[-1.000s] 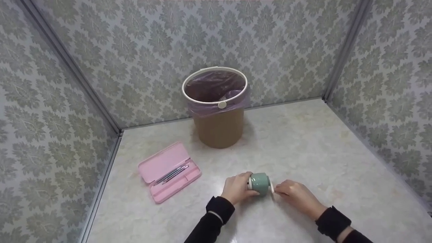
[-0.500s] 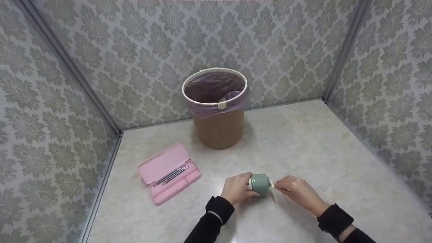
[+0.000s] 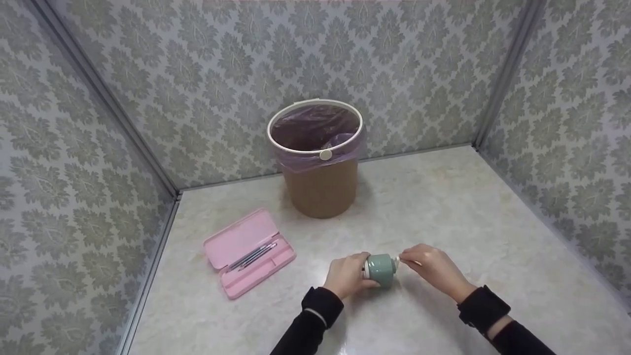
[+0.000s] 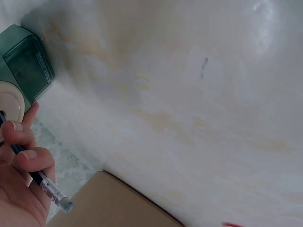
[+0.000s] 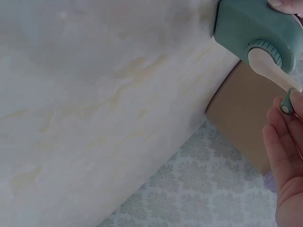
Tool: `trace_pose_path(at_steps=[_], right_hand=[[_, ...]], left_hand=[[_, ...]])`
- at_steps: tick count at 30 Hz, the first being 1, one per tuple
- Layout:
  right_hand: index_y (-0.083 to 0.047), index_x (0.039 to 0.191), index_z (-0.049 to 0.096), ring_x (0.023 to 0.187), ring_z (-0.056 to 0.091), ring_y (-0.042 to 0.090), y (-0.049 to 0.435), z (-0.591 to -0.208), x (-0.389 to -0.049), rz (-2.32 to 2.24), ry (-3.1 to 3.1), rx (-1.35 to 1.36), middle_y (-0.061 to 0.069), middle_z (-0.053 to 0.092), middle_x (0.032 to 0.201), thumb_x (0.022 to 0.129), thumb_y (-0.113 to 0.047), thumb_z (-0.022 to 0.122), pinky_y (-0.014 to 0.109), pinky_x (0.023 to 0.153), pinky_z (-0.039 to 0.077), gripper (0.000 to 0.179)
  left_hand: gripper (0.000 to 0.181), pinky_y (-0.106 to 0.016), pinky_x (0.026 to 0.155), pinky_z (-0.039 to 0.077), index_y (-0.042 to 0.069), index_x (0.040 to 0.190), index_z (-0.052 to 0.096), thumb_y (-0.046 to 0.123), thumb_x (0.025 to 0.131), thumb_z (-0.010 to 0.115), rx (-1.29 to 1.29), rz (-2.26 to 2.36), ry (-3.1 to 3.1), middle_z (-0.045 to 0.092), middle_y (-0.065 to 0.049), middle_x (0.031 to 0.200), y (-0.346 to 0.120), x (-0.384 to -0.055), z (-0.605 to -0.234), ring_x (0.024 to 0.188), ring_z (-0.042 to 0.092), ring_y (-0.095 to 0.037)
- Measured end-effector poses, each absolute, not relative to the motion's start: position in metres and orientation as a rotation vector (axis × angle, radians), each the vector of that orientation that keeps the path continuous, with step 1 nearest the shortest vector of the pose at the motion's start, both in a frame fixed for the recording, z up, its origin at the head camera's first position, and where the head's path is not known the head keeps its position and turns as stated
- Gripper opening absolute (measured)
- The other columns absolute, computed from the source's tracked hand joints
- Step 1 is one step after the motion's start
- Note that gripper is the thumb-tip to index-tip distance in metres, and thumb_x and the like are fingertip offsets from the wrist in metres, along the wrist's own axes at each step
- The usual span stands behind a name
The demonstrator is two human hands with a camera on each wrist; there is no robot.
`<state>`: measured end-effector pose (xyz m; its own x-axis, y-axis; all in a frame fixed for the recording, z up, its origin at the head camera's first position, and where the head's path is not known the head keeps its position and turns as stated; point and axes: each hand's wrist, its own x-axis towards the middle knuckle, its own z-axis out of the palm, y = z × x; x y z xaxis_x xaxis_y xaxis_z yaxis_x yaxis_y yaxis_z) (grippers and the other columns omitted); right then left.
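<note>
A green desktop pencil sharpener (image 3: 380, 271) sits on the table with a cream round front and a dark see-through drawer. My left hand (image 3: 345, 276) is at its front end, fingers curled about a dark pencil (image 4: 39, 178). The pencil's tip end is hidden in the sharpener's hole; its metal band and eraser point outward. One left fingertip reaches the green casing in the left wrist view. On the opposite end, my right hand (image 3: 434, 268) pinches the small green knob (image 5: 286, 104) of the cream crank (image 5: 267, 66).
An open pink pencil case (image 3: 241, 241) with several pencils (image 3: 254, 256) lies to the left. Behind stands a brown bin (image 3: 321, 190) with a white rim and purple liner (image 3: 315, 160). Patterned walls (image 3: 315, 49) enclose the table's back and sides.
My right hand has moved up and away from me, swinging the crank from pointing down toward me to pointing upward. The left hand and sharpener stay in place.
</note>
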<state>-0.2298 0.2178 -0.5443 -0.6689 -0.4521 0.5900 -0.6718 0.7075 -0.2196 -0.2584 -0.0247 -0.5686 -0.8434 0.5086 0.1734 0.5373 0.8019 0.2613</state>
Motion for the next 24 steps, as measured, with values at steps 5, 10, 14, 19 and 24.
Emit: trace_pose_path(at_steps=[5, 10, 14, 19, 24], right_hand=[[-0.006, 0.091, 0.08, 0.078, 0.072, 0.02, 0.214, -0.541, -0.238, 0.555, -2.457, 0.842, 0.005, 0.077, 0.084, 0.079, 0.003, 0.081, 0.033, 0.07, 0.061, 0.015], [-0.005, 0.089, 0.079, 0.077, 0.071, 0.021, 0.213, -0.54, -0.247, 0.539, -2.503, 0.816, 0.005, 0.077, 0.082, 0.082, 0.002, 0.08, 0.034, 0.071, 0.061, 0.011], [-0.006, 0.09, 0.079, 0.076, 0.07, 0.02, 0.213, -0.544, -0.252, 0.533, -2.539, 0.801, 0.005, 0.076, 0.081, 0.084, 0.0, 0.078, 0.034, 0.07, 0.06, 0.008], [-0.006, 0.09, 0.079, 0.076, 0.07, 0.021, 0.211, -0.548, -0.26, 0.531, -2.563, 0.791, 0.005, 0.076, 0.081, 0.085, 0.0, 0.078, 0.035, 0.07, 0.06, 0.007], [-0.006, 0.09, 0.079, 0.077, 0.07, 0.021, 0.211, -0.553, -0.263, 0.552, -2.629, 0.76, 0.006, 0.077, 0.082, 0.087, -0.001, 0.076, 0.036, 0.072, 0.06, 0.007]], left_hand=[[0.058, -0.026, 0.07, 0.056, 0.018, 0.116, 0.067, 0.053, 0.074, 0.087, -0.847, -0.455, -2.88, 0.078, 0.005, 0.104, -0.025, -0.258, -0.568, 0.087, 0.072, -0.01], [0.057, -0.025, 0.069, 0.055, 0.018, 0.115, 0.067, 0.053, 0.074, 0.087, -0.859, -0.477, -2.866, 0.077, 0.006, 0.1, -0.025, -0.259, -0.569, 0.085, 0.071, -0.009], [0.057, -0.025, 0.068, 0.054, 0.019, 0.114, 0.067, 0.053, 0.073, 0.088, -0.858, -0.482, -2.868, 0.077, 0.007, 0.101, -0.024, -0.259, -0.57, 0.084, 0.07, -0.008], [0.059, -0.025, 0.068, 0.055, 0.019, 0.116, 0.067, 0.053, 0.073, 0.087, -0.857, -0.462, -2.868, 0.077, 0.006, 0.102, -0.025, -0.26, -0.569, 0.085, 0.071, -0.009], [0.059, -0.025, 0.069, 0.055, 0.019, 0.117, 0.067, 0.054, 0.074, 0.087, -0.849, -0.458, -2.874, 0.077, 0.007, 0.101, -0.024, -0.259, -0.57, 0.085, 0.071, -0.008]])
